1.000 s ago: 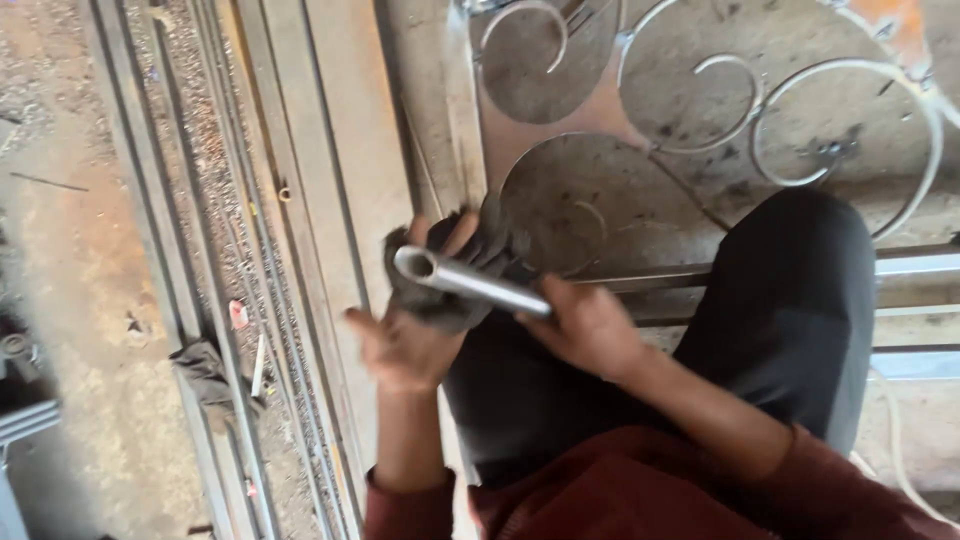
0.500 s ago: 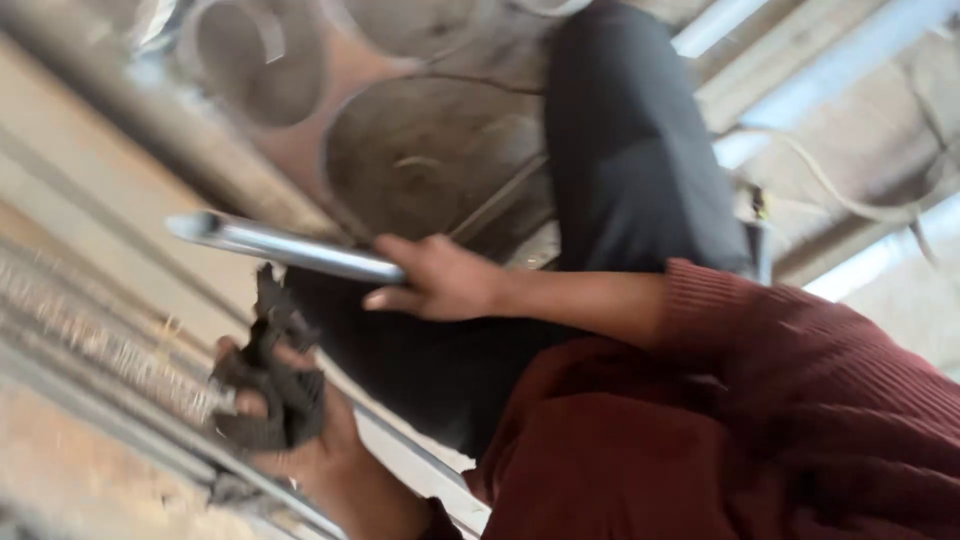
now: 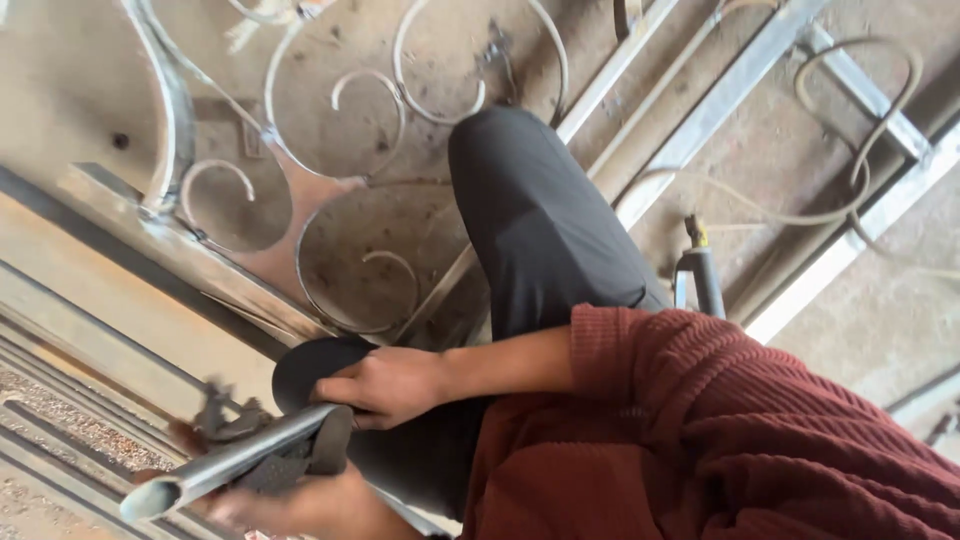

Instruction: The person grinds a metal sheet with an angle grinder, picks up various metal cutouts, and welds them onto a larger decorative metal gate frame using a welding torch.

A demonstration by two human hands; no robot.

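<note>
The right hand (image 3: 385, 385) is closing round the steel tube (image 3: 235, 462) while the left hand (image 3: 290, 500) is clamping a dark rag (image 3: 300, 455) on it, so the smooth tube is risking slipping through the cloth

Right hand (image 3: 385, 385): fingers curled shut, forearm bare, maroon sleeve pushed up. Left hand (image 3: 290, 500): low, palm up, fingers closed, partly hidden.

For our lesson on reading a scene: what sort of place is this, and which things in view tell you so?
Probably a metalworking or welding workshop: a wrought-iron scroll grille lies on the dusty floor, long steel bars lie beside it, and the hands hold a metal tube.
</note>
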